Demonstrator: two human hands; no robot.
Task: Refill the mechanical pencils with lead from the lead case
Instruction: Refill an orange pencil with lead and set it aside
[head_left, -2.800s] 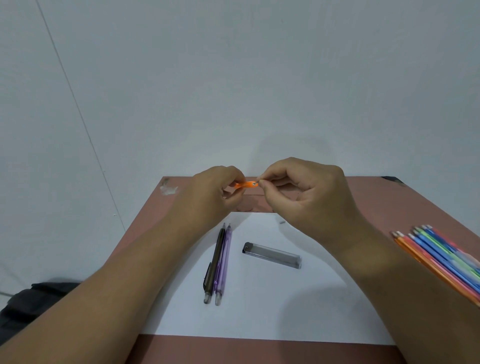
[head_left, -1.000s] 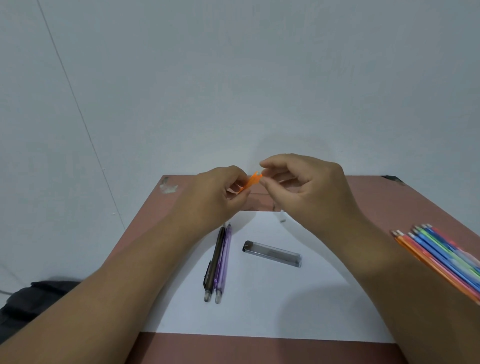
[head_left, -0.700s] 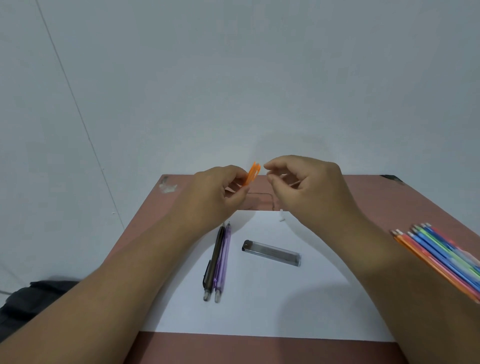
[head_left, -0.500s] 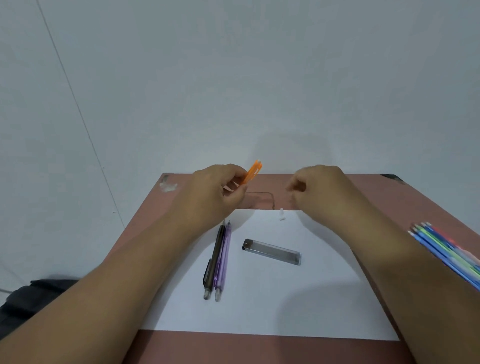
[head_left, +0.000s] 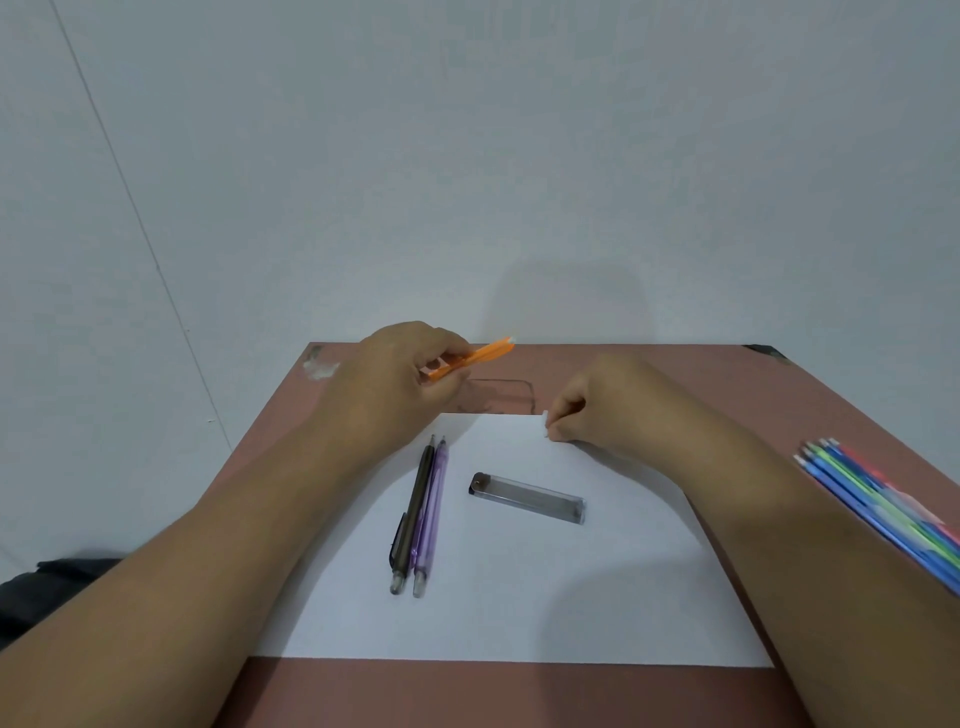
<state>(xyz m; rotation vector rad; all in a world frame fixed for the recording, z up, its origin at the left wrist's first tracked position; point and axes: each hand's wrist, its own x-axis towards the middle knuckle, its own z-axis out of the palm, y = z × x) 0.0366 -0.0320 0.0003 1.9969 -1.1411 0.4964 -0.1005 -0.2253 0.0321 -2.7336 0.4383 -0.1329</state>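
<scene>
My left hand (head_left: 400, 387) grips an orange mechanical pencil (head_left: 480, 355), raised above the far edge of the white paper (head_left: 519, 597) with its open end pointing right. My right hand (head_left: 602, 408) is down at the paper's far edge, its fingertips pinching a small white eraser cap (head_left: 545, 423). A black pencil (head_left: 411, 514) and a purple pencil (head_left: 430, 517) lie side by side on the paper. The grey transparent lead case (head_left: 527, 498) lies to their right, between my forearms.
Several coloured pencils (head_left: 878, 509) lie in a bundle on the brown table (head_left: 779, 395) at the right edge. A wall stands right behind the table. A dark object (head_left: 47, 587) lies on the floor at the lower left.
My right hand left the orange pencil's end and dropped right to the paper's far edge, where it now pinches the white cap. My left hand tilted the pencil's end upward.
</scene>
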